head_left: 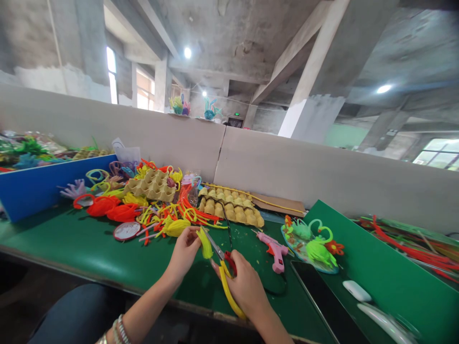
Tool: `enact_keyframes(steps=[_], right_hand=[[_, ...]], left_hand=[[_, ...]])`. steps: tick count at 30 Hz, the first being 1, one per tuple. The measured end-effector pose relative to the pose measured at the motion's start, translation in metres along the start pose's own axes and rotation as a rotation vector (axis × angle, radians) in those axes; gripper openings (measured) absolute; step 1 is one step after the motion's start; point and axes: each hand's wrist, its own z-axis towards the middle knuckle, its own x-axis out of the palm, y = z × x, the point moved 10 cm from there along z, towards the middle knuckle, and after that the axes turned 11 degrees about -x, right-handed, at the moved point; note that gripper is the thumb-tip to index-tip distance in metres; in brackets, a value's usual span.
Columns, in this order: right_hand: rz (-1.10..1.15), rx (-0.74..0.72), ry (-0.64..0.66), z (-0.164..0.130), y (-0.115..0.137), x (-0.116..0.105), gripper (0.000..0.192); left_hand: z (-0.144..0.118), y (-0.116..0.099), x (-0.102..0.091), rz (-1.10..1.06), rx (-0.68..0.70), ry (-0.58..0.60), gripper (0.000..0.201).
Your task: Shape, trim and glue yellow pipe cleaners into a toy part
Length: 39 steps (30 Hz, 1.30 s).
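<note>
1. While my left hand [184,253] pinches a yellow pipe-cleaner tuft [205,244] above the green table [89,248], I see it touching the blades.
2. My right hand [247,286] grips yellow-handled scissors [224,270], fingers closed through the handles, near a pink glue gun [275,249].

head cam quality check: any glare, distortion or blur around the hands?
Head view: strong wide-angle distortion, the cardboard partition bows and the ceiling leans; ceiling lamps and windows blow out; the green table is evenly lit with soft shadows. The left hand, yellow fuzzy piece and scissors in the right hand are fairly sharp; corners smear, especially the white objects bottom right.
</note>
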Motion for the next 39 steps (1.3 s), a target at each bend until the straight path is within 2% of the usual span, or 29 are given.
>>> enact_keyframes(steps=[6, 12, 15, 19, 26, 28, 32, 35, 39], right_hand=[[-0.021, 0.01, -0.041, 0.002, -0.005, -0.008, 0.02], [-0.307, 0.06, -0.142, 0.002, -0.022, -0.028, 0.025], [-0.542, 0.009, -0.193, 0.003, -0.024, -0.041, 0.025], [-0.689, -0.146, -0.12, 0.006, -0.023, -0.038, 0.03], [-0.675, -0.188, -0.11, 0.006, -0.019, -0.035, 0.038], [-0.627, -0.143, -0.126, 0.007, -0.024, -0.037, 0.035], [-0.474, 0.02, -0.198, 0.006, -0.043, -0.043, 0.026], [-0.292, 0.054, -0.22, 0.005, -0.045, -0.041, 0.025], [-0.032, 0.058, -0.12, 0.003, -0.033, -0.022, 0.026]], left_hand=[[0.001, -0.001, -0.002, -0.004, 0.009, -0.004, 0.024], [0.002, 0.0, -0.004, -0.008, -0.003, -0.008, 0.028], [0.003, -0.002, -0.005, -0.017, 0.005, -0.018, 0.028], [0.002, -0.004, -0.006, -0.035, 0.002, -0.032, 0.028], [0.001, -0.002, -0.009, -0.039, -0.035, -0.072, 0.033], [0.001, -0.002, -0.011, -0.042, -0.038, -0.083, 0.034], [-0.001, -0.002, -0.013, -0.055, -0.043, -0.1, 0.034], [-0.001, -0.002, -0.012, -0.058, -0.047, -0.093, 0.034], [-0.002, 0.001, -0.007, -0.071, -0.056, -0.054, 0.035]])
